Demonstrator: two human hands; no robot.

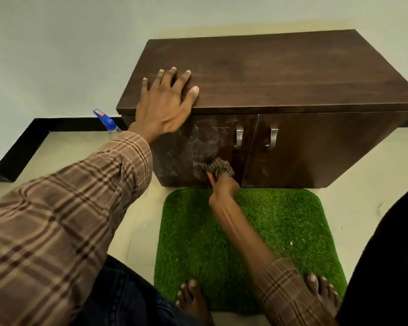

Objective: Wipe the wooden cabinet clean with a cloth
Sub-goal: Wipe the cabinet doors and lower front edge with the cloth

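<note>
1. Up at about 1 o'clock from the person's feet sits the low dark brown wooden cabinet [269,74], backed against the pale wall, two doors facing us, each with a curved brushed-metal handle [238,137].
2. Down low on the left door, the right hand [223,188] has its fingers curled round a bunched brown checked cloth [216,169] and presses it against the panel. That hand looks motion-blurred, so I'd say we're mid-scrub.
3. Left hand [165,107] lies flat with fingers spread on the top's front-left corner, holding nothing, looks like it's just bracing.
4. Left door has a whitish, dusty or streaky haze at roughly 10 o'clock from the cloth, while the patch right by the handle looks darker and glossier. So my guess is the door's partly done.
5. Next move probably needs firm overlapping passes up and left through that haze, and working around the handle.
6. Surfaces: smooth laminate-looking woodgrain, sharp square edges, slightly dull top.
7. Further out: a shaggy green fake-grass mat [292,222] with rounded corners underfoot, and a clear spray bottle with blue trigger [107,124] on the floor at 9 o'clock from the cabinet.
</note>
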